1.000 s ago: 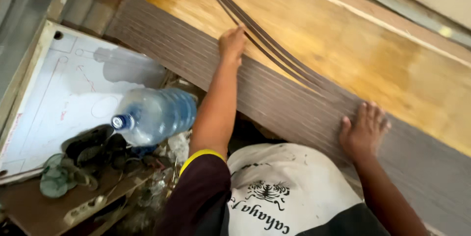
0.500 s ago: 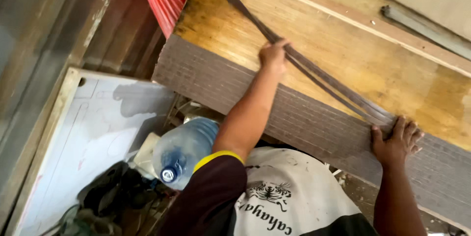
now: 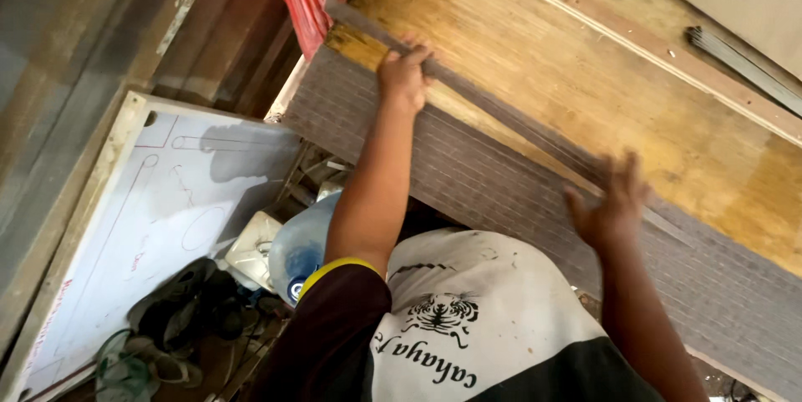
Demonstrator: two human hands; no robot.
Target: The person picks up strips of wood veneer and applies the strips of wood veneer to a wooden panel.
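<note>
A: Two hands on one grey strip (image 3: 501,114), lying slantwise where the ribbed grey panel (image 3: 501,193) meets the plywood sheet (image 3: 601,93).

B: Grip?

A: Left hand (image 3: 403,76) curled over the strip near its upper end, seemingly pinning it flat along the panel's edge. Right hand (image 3: 610,210) is blurred, fingers spread, at the strip lower down; cannot tell whether it holds.
</note>
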